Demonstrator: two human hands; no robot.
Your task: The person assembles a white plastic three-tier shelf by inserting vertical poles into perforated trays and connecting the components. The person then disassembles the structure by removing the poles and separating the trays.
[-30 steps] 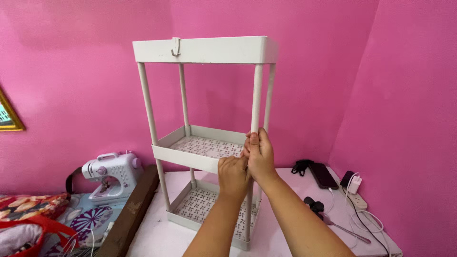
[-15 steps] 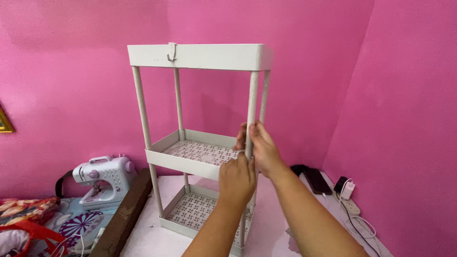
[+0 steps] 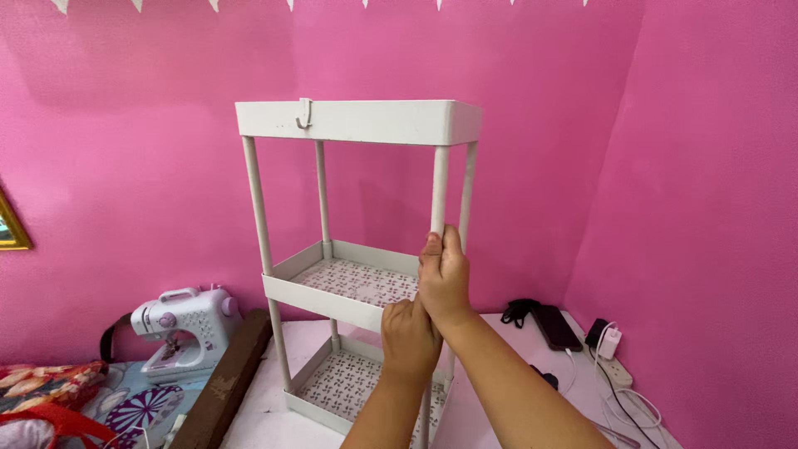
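On upright rack (image 3: 357, 121) post (image 3: 439, 187), both hands apparently clasp.

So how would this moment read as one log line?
right hand: gripping front post | left hand: gripping below | shelf rack: upright on table

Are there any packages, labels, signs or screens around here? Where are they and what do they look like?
Phone: flat dark slab lying on the table, right of the rack; whether its screen faces up is unclear.
Framed picture: left wall edge, gold frame, mostly cut off.
No packages, labels or signs show.
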